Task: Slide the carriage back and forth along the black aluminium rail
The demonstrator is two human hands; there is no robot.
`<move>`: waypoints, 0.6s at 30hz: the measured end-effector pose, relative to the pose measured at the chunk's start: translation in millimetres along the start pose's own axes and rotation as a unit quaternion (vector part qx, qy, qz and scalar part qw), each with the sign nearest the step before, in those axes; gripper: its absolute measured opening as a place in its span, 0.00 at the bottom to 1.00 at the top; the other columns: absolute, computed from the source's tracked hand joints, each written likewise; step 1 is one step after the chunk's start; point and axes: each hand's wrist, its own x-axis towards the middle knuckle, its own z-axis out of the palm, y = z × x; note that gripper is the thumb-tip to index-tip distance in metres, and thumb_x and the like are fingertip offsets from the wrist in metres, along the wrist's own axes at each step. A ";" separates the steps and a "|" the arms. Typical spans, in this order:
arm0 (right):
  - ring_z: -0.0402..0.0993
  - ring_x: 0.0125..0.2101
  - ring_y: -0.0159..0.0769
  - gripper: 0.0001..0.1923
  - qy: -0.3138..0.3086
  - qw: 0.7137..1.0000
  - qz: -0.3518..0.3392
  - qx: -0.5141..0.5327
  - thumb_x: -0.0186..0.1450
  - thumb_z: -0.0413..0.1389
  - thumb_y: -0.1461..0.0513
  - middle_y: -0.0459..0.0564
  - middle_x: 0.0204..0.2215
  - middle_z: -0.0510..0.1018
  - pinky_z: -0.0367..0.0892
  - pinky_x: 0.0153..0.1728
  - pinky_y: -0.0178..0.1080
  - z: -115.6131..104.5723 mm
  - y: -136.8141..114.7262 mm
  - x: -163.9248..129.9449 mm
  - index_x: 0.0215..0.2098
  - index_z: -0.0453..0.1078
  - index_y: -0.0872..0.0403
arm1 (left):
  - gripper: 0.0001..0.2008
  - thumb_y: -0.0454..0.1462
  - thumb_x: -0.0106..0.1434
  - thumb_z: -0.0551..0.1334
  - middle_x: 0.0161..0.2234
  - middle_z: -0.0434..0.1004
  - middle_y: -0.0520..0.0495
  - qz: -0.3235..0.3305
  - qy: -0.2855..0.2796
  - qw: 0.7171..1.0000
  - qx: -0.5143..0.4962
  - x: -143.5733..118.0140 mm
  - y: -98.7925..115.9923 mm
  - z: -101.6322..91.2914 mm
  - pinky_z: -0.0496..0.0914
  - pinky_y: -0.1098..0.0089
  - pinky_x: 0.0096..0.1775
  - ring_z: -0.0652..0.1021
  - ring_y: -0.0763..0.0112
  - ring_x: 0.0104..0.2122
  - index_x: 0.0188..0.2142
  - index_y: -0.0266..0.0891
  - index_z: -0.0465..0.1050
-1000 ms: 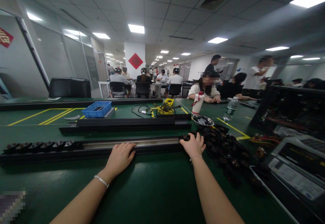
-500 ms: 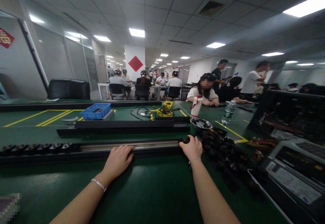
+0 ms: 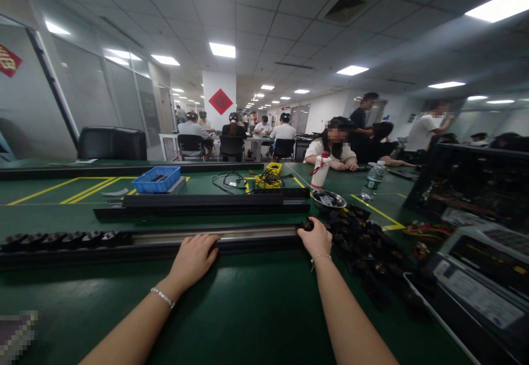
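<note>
On the green table (image 3: 248, 310), near edge: my left hand (image 3: 192, 260) lies flat on the rail (image 3: 215, 239), prob. steadying it; right hand (image 3: 316, 239) pinches a black part (image 3: 306, 225) at the rail's end, w/ the parts pile (image 3: 367, 249) just beside.

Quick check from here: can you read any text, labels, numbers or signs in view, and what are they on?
Nothing can be read.
Red diamond sign on the white pillar: character blurred.
Red sign on the left glass wall: cut off, blurred.
White label on the grey box at right: print too small.
Water bottle label: too small.
</note>
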 end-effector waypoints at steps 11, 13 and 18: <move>0.60 0.51 0.49 0.31 0.008 1.000 0.011 0.004 0.52 0.52 0.56 0.51 0.53 0.67 0.58 0.50 0.45 0.3 -0.8 -0.2 0.54 0.63 0.52 | 0.14 0.41 0.62 0.51 0.43 0.76 0.48 0.002 0.004 1.000 -0.001 -0.5 -1.9 1.9 0.60 0.63 0.43 0.72 0.64 0.44 0.46 0.44 0.68; 0.60 0.51 0.49 0.30 0.010 1.000 0.012 0.005 0.52 0.52 0.56 0.51 0.53 0.67 0.58 0.50 0.45 0.2 -0.4 0.0 0.54 0.63 0.52 | 0.15 0.41 0.63 0.51 0.43 0.76 0.48 0.003 0.005 1.000 -0.003 -0.4 -2.1 2.3 0.60 0.63 0.43 0.72 0.64 0.44 0.46 0.44 0.68; 0.61 0.50 0.48 0.30 0.011 1.000 0.021 0.016 0.52 0.51 0.57 0.51 0.52 0.69 0.58 0.50 0.44 -0.5 2.4 2.2 0.54 0.62 0.52 | 0.15 0.41 0.62 0.51 0.43 0.76 0.48 -0.003 -0.001 1.000 -0.006 -0.3 -2.2 1.7 0.61 0.63 0.43 0.73 0.64 0.44 0.46 0.45 0.68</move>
